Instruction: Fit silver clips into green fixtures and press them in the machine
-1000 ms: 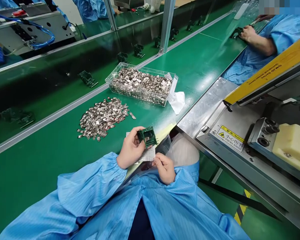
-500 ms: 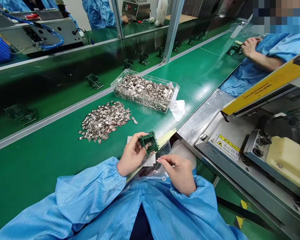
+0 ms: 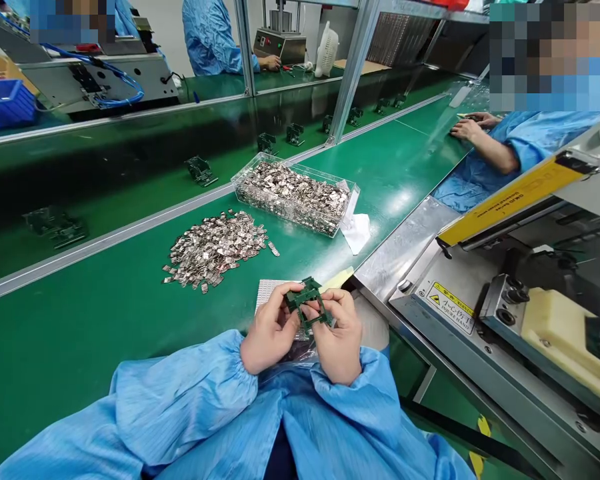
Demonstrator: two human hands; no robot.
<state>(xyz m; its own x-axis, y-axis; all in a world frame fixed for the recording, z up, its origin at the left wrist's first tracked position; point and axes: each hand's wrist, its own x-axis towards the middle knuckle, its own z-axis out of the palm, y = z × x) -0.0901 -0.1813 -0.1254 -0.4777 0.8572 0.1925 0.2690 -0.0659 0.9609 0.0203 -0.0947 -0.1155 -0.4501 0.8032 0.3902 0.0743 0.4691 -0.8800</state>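
Near the edge of the green bench (image 3: 130,320), a green frame (image 3: 307,293) held from both sides

Half a second ago the right hand (image 3: 337,340) was pinched and clear of the frame; now it has closed on the frame's right side, its fingertips at the opening. The left hand (image 3: 266,333) keeps its grip on the left side. Whether the right fingertips pinch anything small, I cannot tell. Dark green, open-centred and edged with thin struts, the frame sits tilted above a pale gridded sheet (image 3: 270,290)

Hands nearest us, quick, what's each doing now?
Left hand: closed, holding the green frame.
Right hand: touching the frame; whether it grips anything can't be told.
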